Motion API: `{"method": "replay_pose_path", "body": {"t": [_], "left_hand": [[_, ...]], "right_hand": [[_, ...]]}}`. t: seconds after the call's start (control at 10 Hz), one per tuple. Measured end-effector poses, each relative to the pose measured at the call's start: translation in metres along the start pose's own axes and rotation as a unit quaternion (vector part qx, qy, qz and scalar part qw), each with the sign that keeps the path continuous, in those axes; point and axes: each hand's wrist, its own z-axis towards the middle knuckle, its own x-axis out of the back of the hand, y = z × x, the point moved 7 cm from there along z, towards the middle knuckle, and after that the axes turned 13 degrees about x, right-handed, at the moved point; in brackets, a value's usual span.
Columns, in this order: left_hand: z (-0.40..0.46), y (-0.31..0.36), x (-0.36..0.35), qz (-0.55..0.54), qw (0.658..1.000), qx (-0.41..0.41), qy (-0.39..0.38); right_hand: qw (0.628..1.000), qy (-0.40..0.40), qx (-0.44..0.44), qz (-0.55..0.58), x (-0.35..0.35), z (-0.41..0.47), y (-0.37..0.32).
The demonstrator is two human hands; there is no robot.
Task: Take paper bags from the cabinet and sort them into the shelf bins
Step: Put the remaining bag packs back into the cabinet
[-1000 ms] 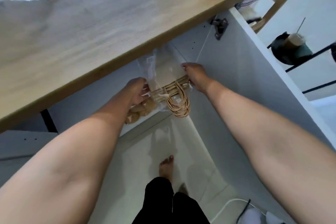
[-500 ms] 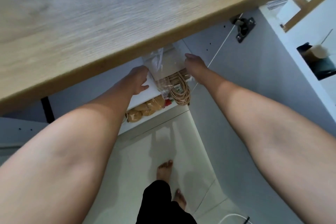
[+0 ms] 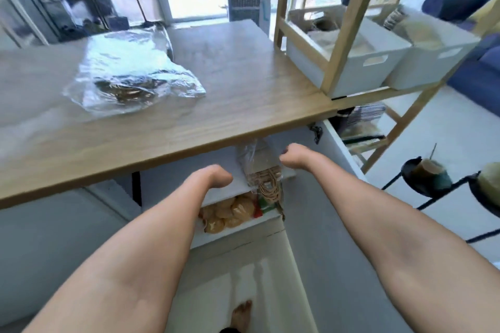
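Observation:
A bundle of brown paper bags (image 3: 258, 167) with twine handles, wrapped in clear plastic, stands upright on the upper shelf of the open cabinet (image 3: 273, 224) under the wooden counter. My left hand (image 3: 213, 177) hangs a little to its left, apart from it, fingers bent down and holding nothing. My right hand (image 3: 293, 157) is close to the bundle's upper right edge, fingers curled, with nothing gripped. Two white shelf bins (image 3: 359, 73) (image 3: 438, 62) with brownish contents sit on the wooden rack at the right.
The wooden counter (image 3: 243, 105) overhangs the cabinet and carries a crumpled clear plastic package (image 3: 130, 76). Bread rolls (image 3: 230, 213) lie on the lower shelf. The open cabinet door (image 3: 341, 143) juts out at the right. Black stands (image 3: 422, 178) are on the floor there.
The view has swung up from under the counter to over it. Both hands have come off the sides of the bag bundle, which stays on the shelf.

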Motion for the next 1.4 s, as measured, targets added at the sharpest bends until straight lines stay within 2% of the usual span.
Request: {"method": "replay_pose_path", "body": {"t": [0.1, 0.2, 0.3, 0.4, 0.5, 0.7, 0.8, 0.9, 1.0, 1.1, 1.2, 1.4], "left_hand": [[-0.036, -0.021, 0.039, -0.022, 0.999, 0.027, 0.002], [-0.071, -0.045, 0.067, -0.055, 0.996, 0.034, -0.065], [-0.085, -0.08, 0.129, -0.131, 0.99, 0.045, 0.02], [-0.087, -0.106, 0.185, -0.215, 0.966, 0.009, 0.143], [-0.079, -0.136, 0.227, -0.27, 0.943, -0.005, 0.196], [-0.014, -0.186, 0.311, -0.316, 0.894, -0.009, 0.319], [0.034, -0.206, 0.33, -0.329, 0.888, 0.007, 0.321], [0.094, -0.228, 0.331, -0.358, 0.896, 0.048, 0.257], [0.142, -0.239, 0.334, -0.459, 0.867, 0.057, 0.186], [0.174, -0.24, 0.336, -0.576, 0.809, 0.048, 0.104], [0.191, -0.235, 0.34, -0.611, 0.789, 0.027, 0.05], [0.201, -0.237, 0.335, -0.604, 0.796, 0.042, -0.008]], "right_hand": [[0.998, -0.036, 0.037, -0.047, 0.025, -0.02, -0.04], [0.993, -0.044, 0.073, -0.084, 0.053, -0.036, -0.089], [0.994, -0.043, 0.091, -0.04, 0.079, -0.037, -0.137], [0.992, -0.024, 0.119, 0.022, 0.095, -0.027, -0.179], [0.987, 0.008, 0.147, 0.071, 0.101, -0.006, -0.214], [0.976, 0.09, 0.139, 0.14, 0.1, 0.086, -0.266], [0.97, 0.115, 0.134, 0.165, 0.099, 0.131, -0.286], [0.967, 0.125, 0.113, 0.192, 0.096, 0.174, -0.299], [0.962, 0.129, 0.078, 0.229, 0.093, 0.213, -0.305], [0.953, 0.085, 0.028, 0.291, 0.08, 0.243, -0.312], [0.955, 0.091, 0.004, 0.282, 0.074, 0.256, -0.32], [0.941, 0.092, -0.025, 0.326, 0.062, 0.26, -0.323]]}}
